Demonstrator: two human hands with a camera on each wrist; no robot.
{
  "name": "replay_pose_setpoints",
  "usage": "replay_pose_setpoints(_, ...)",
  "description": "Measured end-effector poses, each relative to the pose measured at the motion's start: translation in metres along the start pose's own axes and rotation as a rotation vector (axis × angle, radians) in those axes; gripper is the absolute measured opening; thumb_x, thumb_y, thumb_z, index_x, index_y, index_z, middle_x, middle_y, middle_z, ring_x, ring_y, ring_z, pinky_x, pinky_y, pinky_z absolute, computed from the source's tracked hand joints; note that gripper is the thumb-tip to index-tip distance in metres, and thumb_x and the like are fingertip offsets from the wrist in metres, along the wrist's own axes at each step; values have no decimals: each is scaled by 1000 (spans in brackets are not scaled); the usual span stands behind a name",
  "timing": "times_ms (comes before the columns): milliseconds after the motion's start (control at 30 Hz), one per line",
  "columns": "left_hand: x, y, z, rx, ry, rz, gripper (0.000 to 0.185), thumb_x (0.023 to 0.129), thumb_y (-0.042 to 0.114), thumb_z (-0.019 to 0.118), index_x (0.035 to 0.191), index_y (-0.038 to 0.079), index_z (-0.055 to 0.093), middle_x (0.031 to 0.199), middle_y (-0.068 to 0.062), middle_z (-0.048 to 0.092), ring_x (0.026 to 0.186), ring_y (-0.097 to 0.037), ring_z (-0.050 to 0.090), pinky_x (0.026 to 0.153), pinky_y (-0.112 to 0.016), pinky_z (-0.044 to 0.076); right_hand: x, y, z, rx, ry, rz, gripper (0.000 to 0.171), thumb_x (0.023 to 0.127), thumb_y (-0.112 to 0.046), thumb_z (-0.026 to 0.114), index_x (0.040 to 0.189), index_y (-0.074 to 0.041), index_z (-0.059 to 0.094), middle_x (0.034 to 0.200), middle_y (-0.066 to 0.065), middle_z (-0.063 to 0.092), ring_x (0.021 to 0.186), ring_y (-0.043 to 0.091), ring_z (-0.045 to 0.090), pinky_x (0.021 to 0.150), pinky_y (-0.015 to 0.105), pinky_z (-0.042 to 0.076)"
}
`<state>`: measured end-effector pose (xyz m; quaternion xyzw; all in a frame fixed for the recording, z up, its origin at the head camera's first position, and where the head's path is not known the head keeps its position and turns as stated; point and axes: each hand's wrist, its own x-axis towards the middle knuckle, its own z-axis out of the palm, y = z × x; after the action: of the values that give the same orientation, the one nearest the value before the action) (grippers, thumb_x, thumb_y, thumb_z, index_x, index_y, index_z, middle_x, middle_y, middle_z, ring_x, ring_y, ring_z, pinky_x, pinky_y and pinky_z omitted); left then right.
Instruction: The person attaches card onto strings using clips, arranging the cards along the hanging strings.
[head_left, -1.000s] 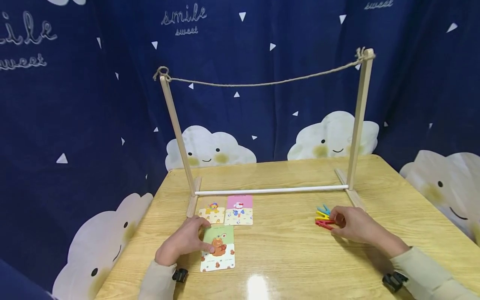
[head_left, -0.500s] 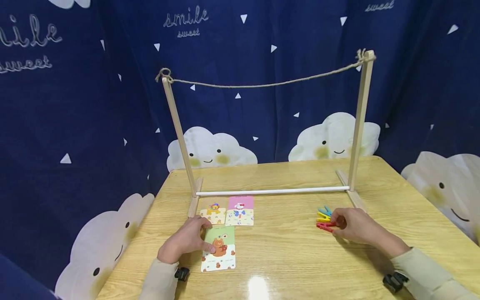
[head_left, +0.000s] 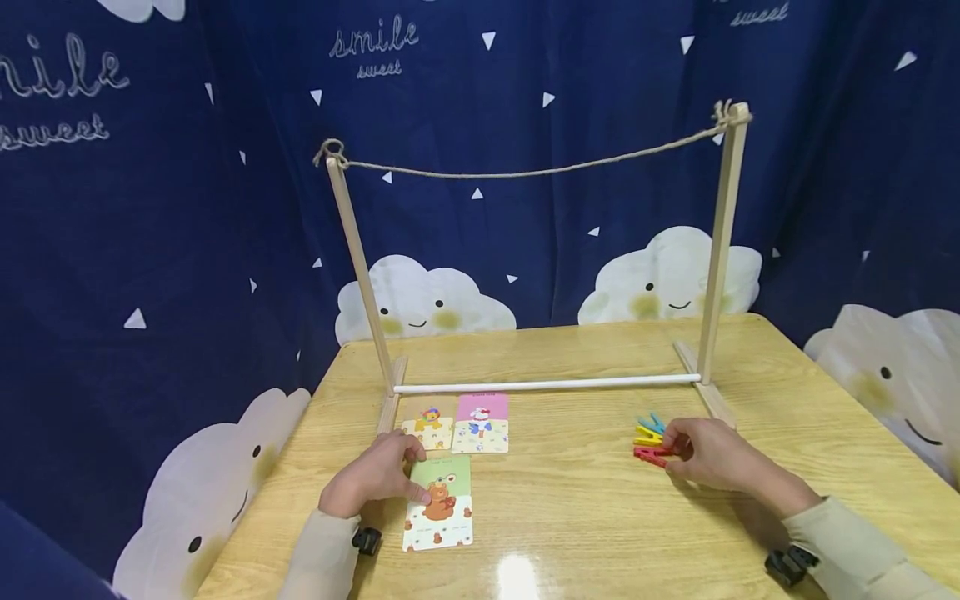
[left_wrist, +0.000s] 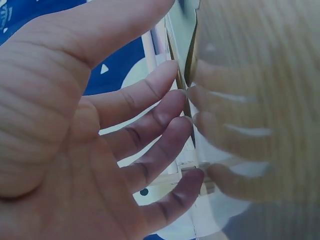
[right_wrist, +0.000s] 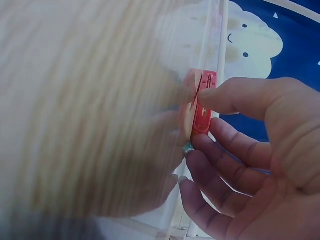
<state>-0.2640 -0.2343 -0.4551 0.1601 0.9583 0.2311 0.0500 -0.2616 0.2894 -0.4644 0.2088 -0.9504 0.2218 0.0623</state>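
Right hand (head_left: 712, 462): the grip pinches a red clothespin (head_left: 649, 453) between thumb and fingertips; the wrist view shows the thumb on its upper face and the fingers (right_wrist: 220, 150) beneath, the pin lying flat on the desk (head_left: 585, 500). A yellow clothespin (head_left: 645, 434) and a blue clothespin (head_left: 649, 422) lie touching it at its 12 o'clock. Left hand (head_left: 371, 483): fingers nearly straight, tips pressed on the left edge of a green bear card (head_left: 439, 502), which lies flat at 6 o'clock of two more cards, an orange card (head_left: 427, 427) and a pink card (head_left: 481, 423). Beyond these stands a wooden frame (head_left: 723, 242) with a string (head_left: 525, 172) slung between its post tops. Compared with a second earlier, neither hand has shifted on the desk and neither pin nor card has lifted; only the head camera has tilted slightly. The judgement follows that both holds are being settled, with the lift not yet begun.
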Motion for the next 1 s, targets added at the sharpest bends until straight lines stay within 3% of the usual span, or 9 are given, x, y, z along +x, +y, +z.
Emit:
replay_pose_setpoints(433,3,6,-2,0,-40,-64,58,57,28,104,96,11,64,92,0,56,90,-21,44,80,-37,43,-2,-1,3,30,-14,41,26,74,-16,88,88,-15,66,76,-8,61,69,5,51,61,24,44)
replay_pose_setpoints(633,4,8,-3,-28,-62,-65,60,60,24,103,99,10,60,88,-4,55,80,-19,48,69,-33,43,-2,0,1,47,-34,71,25,75,-18,87,89,-15,66,76,-9,61,69,5,52,62,24,44)
replay_pose_setpoints(867,4,5,-1,-47,-72,-40,62,60,22,103,104,7,62,90,-4,54,80,-19,49,69,-32,44,-3,1,-1,184,-83,78,24,80,-18,86,95,-13,68,78,-8,62,69,3,55,61,23,47)
replay_pose_setpoints(1000,3,4,-1,-61,-50,-7,54,62,19,102,101,6,67,89,-4,56,78,-18,50,68,-31,44,-3,0,-3,247,-87,53,21,81,-15,85,95,-12,69,79,-7,64,70,3,57,60,23,49)
